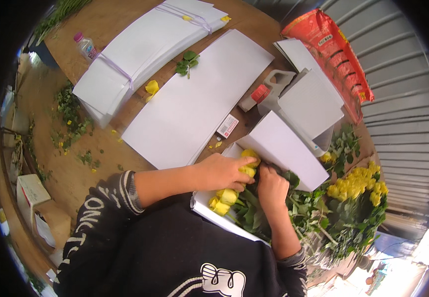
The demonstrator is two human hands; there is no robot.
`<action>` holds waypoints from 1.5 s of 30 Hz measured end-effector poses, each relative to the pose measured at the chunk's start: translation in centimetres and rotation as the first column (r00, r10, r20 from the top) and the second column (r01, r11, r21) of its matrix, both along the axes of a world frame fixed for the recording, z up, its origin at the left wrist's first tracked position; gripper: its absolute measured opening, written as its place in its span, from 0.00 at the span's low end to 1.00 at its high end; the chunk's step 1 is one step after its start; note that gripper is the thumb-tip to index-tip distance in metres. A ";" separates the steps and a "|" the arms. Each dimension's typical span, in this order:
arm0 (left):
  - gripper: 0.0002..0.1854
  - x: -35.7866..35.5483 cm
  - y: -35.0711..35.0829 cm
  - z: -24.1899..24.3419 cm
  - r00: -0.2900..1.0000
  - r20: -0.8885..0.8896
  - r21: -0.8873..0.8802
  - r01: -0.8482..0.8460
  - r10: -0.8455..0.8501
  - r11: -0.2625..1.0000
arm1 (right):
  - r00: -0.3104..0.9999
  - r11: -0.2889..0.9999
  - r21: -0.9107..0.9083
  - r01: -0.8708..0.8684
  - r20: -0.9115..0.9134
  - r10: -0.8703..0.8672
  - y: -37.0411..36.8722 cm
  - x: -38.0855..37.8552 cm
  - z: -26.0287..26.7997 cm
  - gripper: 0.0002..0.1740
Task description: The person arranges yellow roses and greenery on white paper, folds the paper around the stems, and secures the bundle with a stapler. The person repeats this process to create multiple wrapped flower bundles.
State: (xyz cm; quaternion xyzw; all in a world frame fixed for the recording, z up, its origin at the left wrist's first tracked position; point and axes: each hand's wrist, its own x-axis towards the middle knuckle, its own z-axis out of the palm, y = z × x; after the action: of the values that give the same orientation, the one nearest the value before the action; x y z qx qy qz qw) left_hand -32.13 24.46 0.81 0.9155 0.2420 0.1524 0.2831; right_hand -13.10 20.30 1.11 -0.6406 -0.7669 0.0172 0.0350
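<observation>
Yellow roses lie in a row on a white paper sheet close to my body, their leafy stems pointing right. My left hand reaches across from the left, its fingers curled over the upper blooms. Beside it, my right hand is closed in a fist among the leaves just below the flower heads. The stems within that fist are mostly hidden. Behind both hands, a white paper panel stands up at a slant.
Flat white sheets and a tied stack of white sheets cover the table's far side. A small box, a grey plastic container and a red bag lie beyond. More yellow roses are bunched at right. A bottle stands far left.
</observation>
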 end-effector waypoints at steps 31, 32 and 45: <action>0.50 -1.2 0.3 -1.4 0.956 -0.182 0.337 0.279 -0.229 0.899 | 0.144 0.643 -0.363 0.674 -0.790 -0.596 -27.6 -7.7 8.2 0.39; 0.49 -1.2 0.3 -1.5 0.961 -0.142 0.343 0.271 -0.235 0.900 | 0.239 0.757 -0.151 0.636 -0.894 -0.380 -27.2 -6.9 8.7 0.41; 0.46 -1.0 0.3 -1.1 0.938 -0.262 0.150 0.273 -0.228 0.950 | 0.000 0.583 -0.473 0.660 -0.776 -0.631 -28.2 -6.0 7.3 0.29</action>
State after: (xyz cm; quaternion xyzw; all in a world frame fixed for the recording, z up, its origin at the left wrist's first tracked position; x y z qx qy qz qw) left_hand -33.17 24.71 -0.32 0.9728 0.1404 0.0239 0.1829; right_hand -19.06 -7.86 8.39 -0.7932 -0.2313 0.3315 0.4554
